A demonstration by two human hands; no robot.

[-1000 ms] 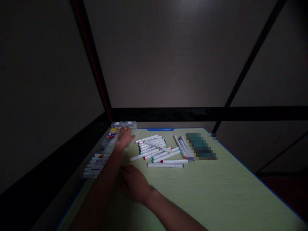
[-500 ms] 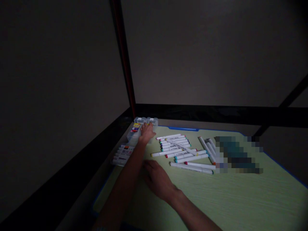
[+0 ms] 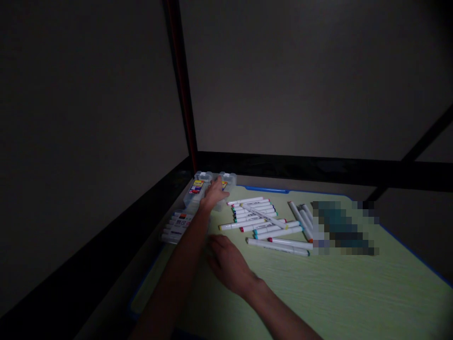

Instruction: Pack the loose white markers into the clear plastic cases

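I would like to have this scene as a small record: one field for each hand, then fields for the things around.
Left hand: on or just over the right-hand clear case; grip unclear
Right hand: low over the table, fingers curled, nothing visible in it
Other clear case: left of the first
Marker pack: left of the left forearm
Loose markers: white, coloured ends, some crossing
Right side: pixelated patch, unreadable

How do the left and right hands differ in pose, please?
The left hand is at a clear plastic case, while the right hand is nearer the camera, above the tabletop. The left hand looks outstretched; the right hand looks loosely curled. Both are bare.
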